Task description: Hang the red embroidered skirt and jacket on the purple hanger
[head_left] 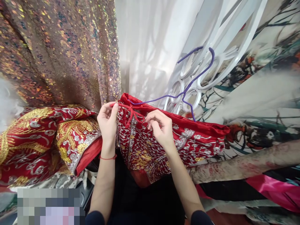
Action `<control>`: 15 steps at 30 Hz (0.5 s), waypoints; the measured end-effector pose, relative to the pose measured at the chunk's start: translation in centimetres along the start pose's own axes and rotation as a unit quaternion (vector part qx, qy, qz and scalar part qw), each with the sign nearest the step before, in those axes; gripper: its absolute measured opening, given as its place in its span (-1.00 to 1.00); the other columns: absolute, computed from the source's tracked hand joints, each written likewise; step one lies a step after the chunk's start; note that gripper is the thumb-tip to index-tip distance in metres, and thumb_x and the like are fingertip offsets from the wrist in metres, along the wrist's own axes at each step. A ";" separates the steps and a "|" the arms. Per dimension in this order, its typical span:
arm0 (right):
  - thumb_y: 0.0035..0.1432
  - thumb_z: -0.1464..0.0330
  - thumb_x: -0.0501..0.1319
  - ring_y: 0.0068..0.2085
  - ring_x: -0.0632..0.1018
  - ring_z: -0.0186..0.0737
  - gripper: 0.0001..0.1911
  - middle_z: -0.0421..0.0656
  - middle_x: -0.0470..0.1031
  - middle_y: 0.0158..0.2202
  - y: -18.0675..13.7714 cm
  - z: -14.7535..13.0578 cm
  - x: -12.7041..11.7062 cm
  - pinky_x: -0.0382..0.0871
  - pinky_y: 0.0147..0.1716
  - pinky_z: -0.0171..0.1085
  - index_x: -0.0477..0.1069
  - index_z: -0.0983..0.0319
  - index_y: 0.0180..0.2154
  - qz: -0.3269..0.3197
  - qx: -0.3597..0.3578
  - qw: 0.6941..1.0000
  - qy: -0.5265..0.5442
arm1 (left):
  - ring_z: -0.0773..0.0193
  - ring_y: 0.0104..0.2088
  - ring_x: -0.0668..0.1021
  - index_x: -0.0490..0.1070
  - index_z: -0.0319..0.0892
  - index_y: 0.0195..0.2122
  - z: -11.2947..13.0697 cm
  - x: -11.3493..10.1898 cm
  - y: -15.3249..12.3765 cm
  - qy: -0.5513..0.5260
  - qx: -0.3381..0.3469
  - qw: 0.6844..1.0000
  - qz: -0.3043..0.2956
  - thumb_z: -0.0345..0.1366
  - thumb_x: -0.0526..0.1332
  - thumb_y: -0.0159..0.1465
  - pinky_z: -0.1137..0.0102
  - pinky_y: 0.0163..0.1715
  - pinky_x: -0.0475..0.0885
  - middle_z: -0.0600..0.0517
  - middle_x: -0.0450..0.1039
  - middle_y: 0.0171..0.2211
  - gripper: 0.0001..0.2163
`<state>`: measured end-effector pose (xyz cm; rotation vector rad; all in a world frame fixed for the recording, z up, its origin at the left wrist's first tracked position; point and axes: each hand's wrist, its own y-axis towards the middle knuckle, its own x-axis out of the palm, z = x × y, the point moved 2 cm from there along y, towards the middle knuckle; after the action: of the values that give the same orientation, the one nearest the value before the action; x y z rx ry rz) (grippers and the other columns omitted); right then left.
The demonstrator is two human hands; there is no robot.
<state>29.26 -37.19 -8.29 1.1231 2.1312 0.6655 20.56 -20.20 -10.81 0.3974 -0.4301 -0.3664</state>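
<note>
A red embroidered garment (145, 147) with silver and gold thread hangs on a purple wire hanger (187, 89). My left hand (107, 120) pinches the garment's upper left corner, fingers closed on the red cord end. My right hand (159, 125) is closed on the fabric just right of a red knotted cord fastening (132, 114) at the top edge. A thin red string bracelet is on my left wrist.
A sequined bronze fabric (63, 50) hangs at the upper left. White sheer cloth (150, 43) hangs behind. A white scrolled metal rack (211, 56) holds the hanger hook. More red and gold embroidered cloth (35, 140) lies at left; printed fabrics (257, 103) at right.
</note>
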 end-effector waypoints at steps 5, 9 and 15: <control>0.22 0.18 0.28 -0.44 0.52 -0.32 -0.62 -0.13 0.60 -0.22 -0.1 -0.3 0.6 0.29 -0.49 -0.34 0.46 0.24 0.00 -0.036 0.001 0.967 -0.252 | 0.40 -0.32 0.58 0.57 -0.15 -0.23 -0.3 0.3 -0.2 -0.008 -0.003 1.000 -0.004 -0.17 0.36 0.24 0.47 -0.21 0.49 0.03 0.57 -0.31 -0.82; 0.41 0.23 0.12 -0.36 0.60 -0.27 -0.68 -0.10 0.63 -0.14 -0.1 0.3 1.6 0.20 -0.51 -0.33 0.50 0.23 0.04 -0.080 -0.015 0.922 -0.379 | 0.39 -0.34 0.58 0.57 -0.15 -0.26 -0.2 0.4 -0.4 -0.006 -0.012 1.000 -0.005 -0.16 0.36 0.25 0.46 -0.22 0.51 0.03 0.58 -0.33 -0.83; 0.50 0.24 -0.03 -0.36 0.59 -0.32 -0.60 -0.13 0.63 -0.22 0.1 0.4 0.8 0.17 -0.50 -0.35 0.55 0.24 -0.08 -0.051 -0.048 0.923 -0.379 | 0.43 -0.40 0.56 0.56 -0.17 -0.28 -1.1 0.6 0.1 -0.065 -0.068 0.995 -0.020 -0.17 0.39 0.21 0.50 -0.29 0.49 0.04 0.58 -0.39 -0.82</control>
<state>29.27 -36.37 -8.74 0.9912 1.4569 0.2175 21.66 -20.09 -11.52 0.2515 -0.5216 -0.4593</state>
